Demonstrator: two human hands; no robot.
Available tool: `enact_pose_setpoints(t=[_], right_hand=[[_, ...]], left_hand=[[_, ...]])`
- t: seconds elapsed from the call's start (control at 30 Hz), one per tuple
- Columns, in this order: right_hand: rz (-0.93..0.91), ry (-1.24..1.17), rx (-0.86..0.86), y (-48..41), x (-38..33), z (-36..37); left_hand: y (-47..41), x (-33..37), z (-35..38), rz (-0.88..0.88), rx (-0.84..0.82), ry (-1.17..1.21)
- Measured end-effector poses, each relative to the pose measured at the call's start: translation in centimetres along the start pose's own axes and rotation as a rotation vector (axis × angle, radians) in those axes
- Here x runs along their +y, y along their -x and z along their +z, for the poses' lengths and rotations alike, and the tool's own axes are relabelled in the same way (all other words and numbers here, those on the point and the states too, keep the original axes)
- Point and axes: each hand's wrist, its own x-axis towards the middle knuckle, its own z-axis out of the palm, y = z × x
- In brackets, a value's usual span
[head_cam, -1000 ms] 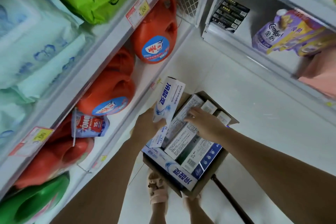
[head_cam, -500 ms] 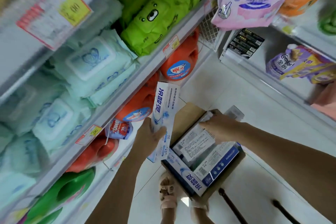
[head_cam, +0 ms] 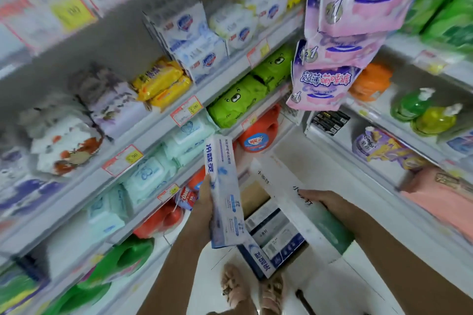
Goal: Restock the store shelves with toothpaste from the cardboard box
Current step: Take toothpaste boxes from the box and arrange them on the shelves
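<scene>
Holding one toothpaste carton (head_cam: 225,194) upright above the cardboard box (head_cam: 252,198), the left hand (head_cam: 204,202) had its fingers curled round the carton's lower half. The right hand (head_cam: 325,202) gripped a second carton (head_cam: 284,186), blurred, white and green, over the box's right side. Several packed cartons (head_cam: 271,235) lay inside the box. No toothpaste showed on the shelves (head_cam: 153,133) left of the box; restocking was judged barely begun.

right grip (head_cam: 323,202) has lifted a white carton (head_cam: 281,186) from the cardboard box (head_cam: 252,197).
</scene>
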Motion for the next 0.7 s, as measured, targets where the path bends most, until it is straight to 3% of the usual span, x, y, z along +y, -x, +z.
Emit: enact_pose_setpoints(t=[0.23,0.37,0.57,0.7], right_hand=[[-0.308,-0.158,0.051,5.3,-2.7,6.4],[-0.376,-0.159,0.045,7.5,-5.0,8.2],[-0.515,0.080,-0.024,10.9,-8.7,11.3],[-0.604,0.212,0.030,12.6,-10.5,13.0]], left_hand=[[7.5,5.7,3.2,0.019,-0.167,0.204],[9.0,8.5,3.8,0.078,-0.101,0.085],[11.0,11.0,1.9,0.116,-0.101,-0.121],[12.5,12.8,1.4,0.225,-0.126,-0.056]])
